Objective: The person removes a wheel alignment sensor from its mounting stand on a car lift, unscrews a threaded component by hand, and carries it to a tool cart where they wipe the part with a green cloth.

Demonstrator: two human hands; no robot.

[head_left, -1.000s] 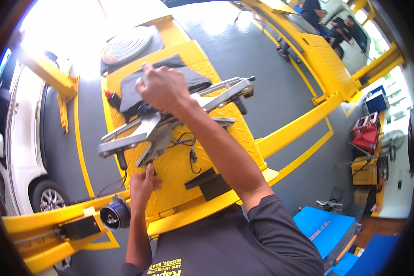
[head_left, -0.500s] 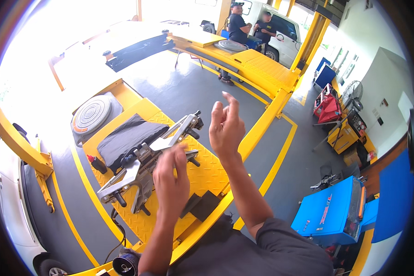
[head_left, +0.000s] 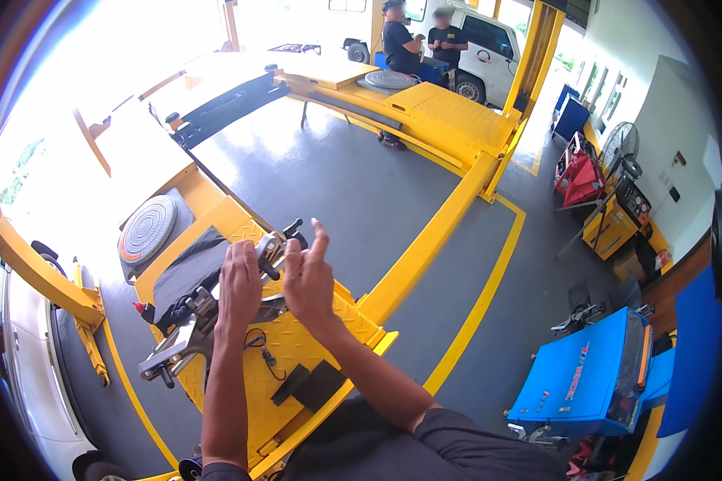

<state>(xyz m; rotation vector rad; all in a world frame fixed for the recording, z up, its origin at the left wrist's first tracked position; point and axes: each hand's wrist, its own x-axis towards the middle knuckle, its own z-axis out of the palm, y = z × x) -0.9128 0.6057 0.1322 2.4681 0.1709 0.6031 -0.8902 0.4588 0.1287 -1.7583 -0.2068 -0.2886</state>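
A silver metal wheel clamp (head_left: 186,338) with black pegs and knobs lies on the yellow tread-plate ramp (head_left: 245,381). My left hand (head_left: 239,284) is over the middle of the clamp, fingers together and bent over it; their tips are hidden behind the hand. Beside it, at the clamp's far right end, my right hand (head_left: 309,280) is raised near a black knob (head_left: 295,232). Its index finger and thumb stand up apart, with nothing seen between them. A dark cloth (head_left: 188,268) lies behind the clamp, and a thin black cord (head_left: 263,353) lies on the ramp next to it.
Dark pads (head_left: 317,386) lie near the ramp's front edge. A round turntable plate (head_left: 148,230) sits farther along. A yellow crossbeam (head_left: 429,240) runs to the far ramp. On the right stands a blue cabinet (head_left: 578,369). Two people (head_left: 401,40) stand by a white vehicle.
Both hands have moved left and toward the clamp; the left has come over its middle and the right has dropped near its end. The view has shifted, and the cord has come into sight.
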